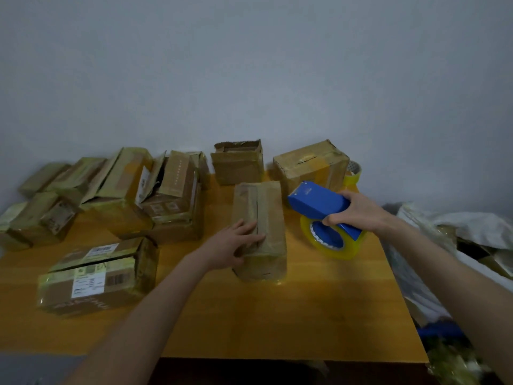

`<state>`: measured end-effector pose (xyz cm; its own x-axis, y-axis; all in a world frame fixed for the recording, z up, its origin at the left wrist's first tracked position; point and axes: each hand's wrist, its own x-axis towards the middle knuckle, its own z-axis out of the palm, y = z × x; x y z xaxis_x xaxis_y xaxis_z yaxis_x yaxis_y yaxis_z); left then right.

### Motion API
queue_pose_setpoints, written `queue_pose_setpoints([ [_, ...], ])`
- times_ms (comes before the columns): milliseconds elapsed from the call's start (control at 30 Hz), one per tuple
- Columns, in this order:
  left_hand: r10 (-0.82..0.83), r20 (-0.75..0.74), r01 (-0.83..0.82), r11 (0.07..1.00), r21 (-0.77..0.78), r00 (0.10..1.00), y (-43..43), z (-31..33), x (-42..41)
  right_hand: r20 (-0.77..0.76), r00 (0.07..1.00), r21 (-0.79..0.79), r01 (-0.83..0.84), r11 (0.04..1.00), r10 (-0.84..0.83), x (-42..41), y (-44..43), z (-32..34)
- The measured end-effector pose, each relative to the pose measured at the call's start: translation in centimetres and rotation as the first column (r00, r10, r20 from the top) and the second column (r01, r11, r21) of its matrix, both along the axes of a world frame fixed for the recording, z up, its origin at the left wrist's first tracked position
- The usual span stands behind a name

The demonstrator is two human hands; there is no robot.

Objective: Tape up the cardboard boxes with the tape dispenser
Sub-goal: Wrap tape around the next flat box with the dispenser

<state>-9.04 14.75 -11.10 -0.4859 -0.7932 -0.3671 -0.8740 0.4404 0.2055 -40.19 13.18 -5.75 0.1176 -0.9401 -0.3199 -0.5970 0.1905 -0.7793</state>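
Observation:
A long narrow cardboard box (262, 207) lies lengthwise in the middle of the yellow table (249, 315). My left hand (231, 244) rests on its near top with straight fingers spread across the seam and the thumb down the left side. To the right, my right hand (354, 211) grips the blue tape dispenser (319, 201), held in the air just right of the box. Its roll of clear yellowish tape (333, 241) hangs below the hand. The dispenser's front end points left toward the box.
Several taped and open boxes crowd the table's left and back: a labelled one (97, 276) at front left, an open one (238, 162) and a taped one (311, 165) at the back. A spare tape roll (353, 172) stands by the wall. Plastic and packaging lie at right (458, 237).

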Motion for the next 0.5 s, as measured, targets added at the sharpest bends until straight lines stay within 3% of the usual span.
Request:
queue_pose_setpoints([
  [233,0.054,-0.160,-0.047,0.998,0.051,0.986,-0.4,-0.6,0.4,0.139,0.982,0.020,-0.129,0.991,0.125,-0.8,-0.4,3.4],
  [300,0.192,-0.330,-0.196,0.980,0.021,0.924,0.0,0.1,-0.4,0.182,0.971,0.013,-0.158,0.987,0.153,-0.9,-0.4,3.7],
  [333,0.328,-0.487,-0.342,0.938,0.064,0.809,0.2,0.8,-1.1,0.199,0.965,0.009,-0.177,0.984,0.171,-0.8,-0.4,3.7],
  [400,0.604,-0.694,-0.491,0.775,0.397,0.392,0.5,2.4,-2.5,0.223,0.952,0.002,-0.216,0.976,0.210,-0.5,-0.4,3.8],
  [433,0.715,-0.668,-0.419,0.681,0.600,0.206,0.5,3.2,-3.2,0.232,0.946,0.002,-0.233,0.973,0.226,-0.4,-0.4,3.8],
  [467,0.787,-0.608,-0.312,0.605,0.733,0.099,0.4,3.8,-3.6,0.240,0.940,0.001,-0.250,0.968,0.242,-0.3,-0.4,3.9],
  [500,0.822,-0.565,-0.226,0.564,0.794,0.065,0.4,4.2,-4.0,0.245,0.935,0.000,-0.266,0.964,0.258,-0.1,-0.4,3.9],
])
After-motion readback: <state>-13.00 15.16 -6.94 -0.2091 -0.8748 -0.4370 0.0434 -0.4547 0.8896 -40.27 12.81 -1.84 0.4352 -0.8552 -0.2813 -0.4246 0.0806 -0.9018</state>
